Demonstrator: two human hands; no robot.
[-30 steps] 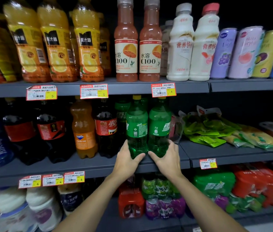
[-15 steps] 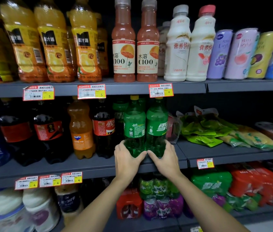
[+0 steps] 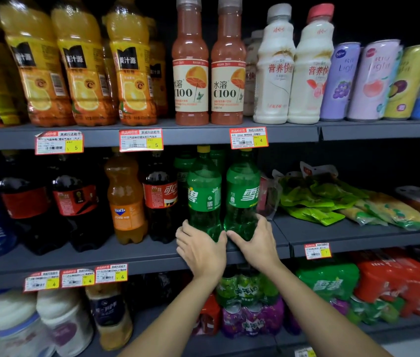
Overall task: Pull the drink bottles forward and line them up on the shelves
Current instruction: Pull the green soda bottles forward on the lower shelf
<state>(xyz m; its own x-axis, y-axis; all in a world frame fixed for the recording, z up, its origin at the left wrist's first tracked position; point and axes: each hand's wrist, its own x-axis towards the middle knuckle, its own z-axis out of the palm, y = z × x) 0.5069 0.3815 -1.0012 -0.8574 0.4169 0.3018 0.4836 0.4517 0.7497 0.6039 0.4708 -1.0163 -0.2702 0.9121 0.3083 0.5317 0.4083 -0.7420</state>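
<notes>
Two green soda bottles stand side by side near the front of the grey middle shelf (image 3: 126, 256). My left hand (image 3: 201, 249) wraps the base of the left green bottle (image 3: 203, 194). The base of the right green bottle (image 3: 242, 194) sits in my right hand (image 3: 254, 240). More green bottles (image 3: 183, 171) stand behind them, partly hidden. To the left are a cola bottle (image 3: 160, 199), an orange Fanta bottle (image 3: 125, 199) and two more dark cola bottles (image 3: 75, 202).
The top shelf carries orange juice bottles (image 3: 129, 65), two pink C100 bottles (image 3: 191, 68), white milk drinks (image 3: 275, 70) and cans (image 3: 373, 81). Green snack packets (image 3: 317, 199) lie right of the green bottles. Multipacks (image 3: 250, 305) fill the bottom shelf.
Both hands have stayed on the bases of the two green bottles. The left bottle has turned so its label faces differently, and the pair sits slightly further forward.
</notes>
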